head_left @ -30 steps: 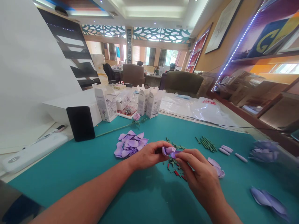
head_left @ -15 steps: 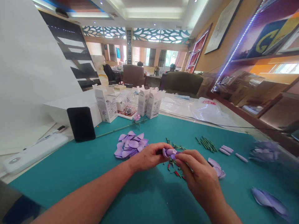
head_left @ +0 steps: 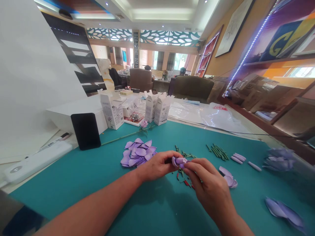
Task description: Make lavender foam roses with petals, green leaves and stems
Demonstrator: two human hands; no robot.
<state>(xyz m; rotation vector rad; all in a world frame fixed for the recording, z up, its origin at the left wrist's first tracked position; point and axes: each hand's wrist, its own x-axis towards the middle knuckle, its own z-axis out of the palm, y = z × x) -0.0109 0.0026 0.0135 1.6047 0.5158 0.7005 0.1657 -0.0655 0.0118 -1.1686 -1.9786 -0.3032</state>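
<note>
Between my two hands is a small purple artificial flower head (head_left: 180, 161) with curved petals around a paler middle. My left hand (head_left: 161, 165) pinches it from the left, and my right hand (head_left: 208, 177) grips its lower right edge with thumb and fingertips. Parts of the flower are hidden behind the fingers. A heap of loose purple petals (head_left: 139, 152) lies to the left of my left hand. Beneath and behind the hands are scattered small green and red pieces (head_left: 186, 182). Some purple petals (head_left: 228, 177) rest right beside my right hand.
Green stem pieces (head_left: 218, 151) and pale purple rods (head_left: 238, 158) lie at the right, near more petals (head_left: 279, 159). A long-stemmed flower (head_left: 144, 123) lies at the back by a black tablet-like panel (head_left: 85, 131) and white boxes (head_left: 161, 109). Larger petals (head_left: 284, 213) lie front right.
The flower head has tilted very slightly between my fingers, and my right fingertips have shifted a little to the left. Everything else on the table is as before.
</note>
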